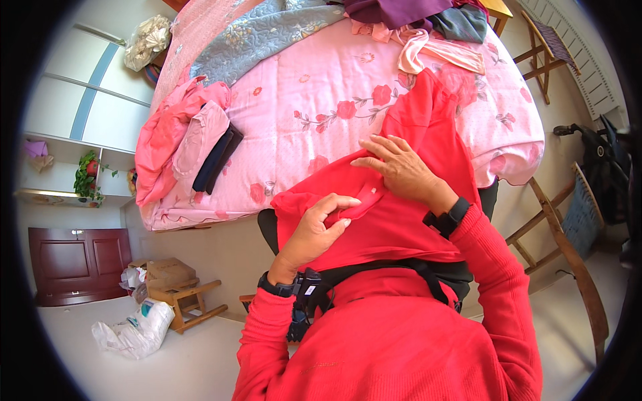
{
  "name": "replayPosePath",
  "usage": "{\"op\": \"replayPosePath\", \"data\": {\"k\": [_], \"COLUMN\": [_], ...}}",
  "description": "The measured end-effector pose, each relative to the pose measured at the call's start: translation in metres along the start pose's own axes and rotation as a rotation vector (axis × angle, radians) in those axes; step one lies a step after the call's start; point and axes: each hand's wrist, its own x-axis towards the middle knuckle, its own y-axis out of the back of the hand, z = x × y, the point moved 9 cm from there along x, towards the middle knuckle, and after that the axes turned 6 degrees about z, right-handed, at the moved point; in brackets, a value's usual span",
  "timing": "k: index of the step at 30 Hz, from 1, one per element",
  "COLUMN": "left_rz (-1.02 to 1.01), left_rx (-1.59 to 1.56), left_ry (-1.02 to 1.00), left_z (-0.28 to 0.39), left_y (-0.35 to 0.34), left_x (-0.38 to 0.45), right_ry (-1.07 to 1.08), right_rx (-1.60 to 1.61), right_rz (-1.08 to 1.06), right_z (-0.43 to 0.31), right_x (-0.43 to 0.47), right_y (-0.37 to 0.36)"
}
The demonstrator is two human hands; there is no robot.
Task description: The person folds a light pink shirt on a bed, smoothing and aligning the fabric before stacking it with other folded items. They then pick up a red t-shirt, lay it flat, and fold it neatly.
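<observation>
A red long-sleeved top point(431, 145) lies spread over my lap and the near edge of the bed, one sleeve reaching onto the bedspread. Its collar, with a small pale label point(372, 190), faces up between my hands. My left hand point(318, 225) has the collar fold between thumb and forefinger. Flat on the cloth just beyond the label rests my right hand point(401, 168), palm down with fingers apart.
The bed has a pink floral bedspread point(281, 135). Folded pink and dark clothes point(200, 145) lie at left; a blue quilt point(261, 37) and more garments point(396, 12) lie at the far side. A wooden folding chair point(562, 215) stands right; a wooden stool point(193, 301) is left.
</observation>
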Motion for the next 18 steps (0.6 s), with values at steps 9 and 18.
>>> {"op": "replayPosePath", "data": {"k": [9,18], "left_rz": [0.183,0.262], "left_rx": [0.036,-0.270], "left_ry": [0.130,0.286], "left_z": [-0.014,-0.024], "left_y": [0.029,0.035], "left_x": [-0.009,-0.019], "right_ry": [-0.164,-0.809], "right_rx": [0.409,1.268], "right_rz": [-0.100,-0.166], "right_z": [0.033,0.051], "right_x": [0.010,-0.017], "right_y": [0.017,0.009]}}
